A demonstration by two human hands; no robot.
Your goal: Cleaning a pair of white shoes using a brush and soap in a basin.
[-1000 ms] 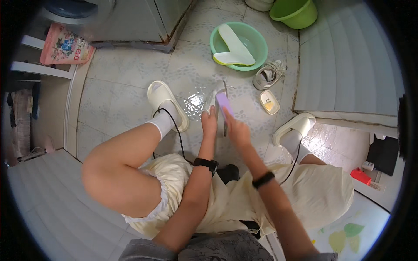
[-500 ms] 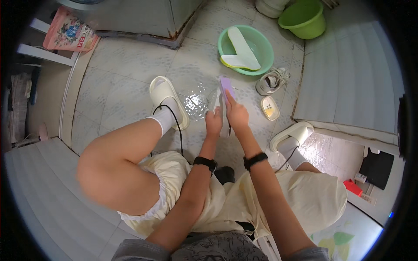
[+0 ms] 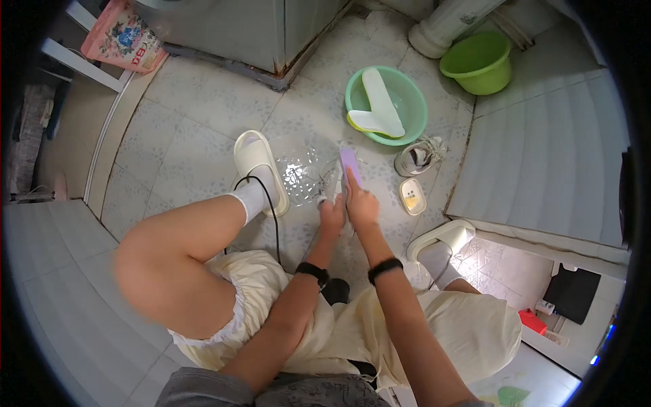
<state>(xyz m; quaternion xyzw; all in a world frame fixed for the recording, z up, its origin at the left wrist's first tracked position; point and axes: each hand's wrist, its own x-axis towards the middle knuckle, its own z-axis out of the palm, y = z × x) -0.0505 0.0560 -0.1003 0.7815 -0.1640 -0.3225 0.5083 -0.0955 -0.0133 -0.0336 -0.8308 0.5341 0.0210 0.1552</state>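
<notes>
My right hand [image 3: 363, 205] is closed around a purple scrubbing brush [image 3: 349, 161], which points away from me over the wet floor. Pressed close on its left, my left hand [image 3: 331, 216] grips a grey-white shoe [image 3: 334, 180], mostly hidden by my hands and the brush. The brush lies against the shoe's right side. A matching grey-white sneaker [image 3: 415, 160] with laces stands to the right. Just nearer than it is a small soap dish [image 3: 412, 197] with a yellowish piece of soap. Clear, bubbly water [image 3: 298, 175] is spread on the tiles left of the shoe.
A mint-green basin [image 3: 416, 91] beyond my hands holds two white insoles [image 3: 385, 108]. Farther right stands a lime-green bucket [image 3: 485, 64] beside a white pedestal [image 3: 434, 32]. My slippered feet are planted either side. A pink bag [image 3: 125, 37] stands far left, near a grey appliance [image 3: 230, 34].
The view has tilted, so the basin, bucket and sneaker sit lower in the picture. Both hands stay together on the brush and shoe, slightly shifted along it.
</notes>
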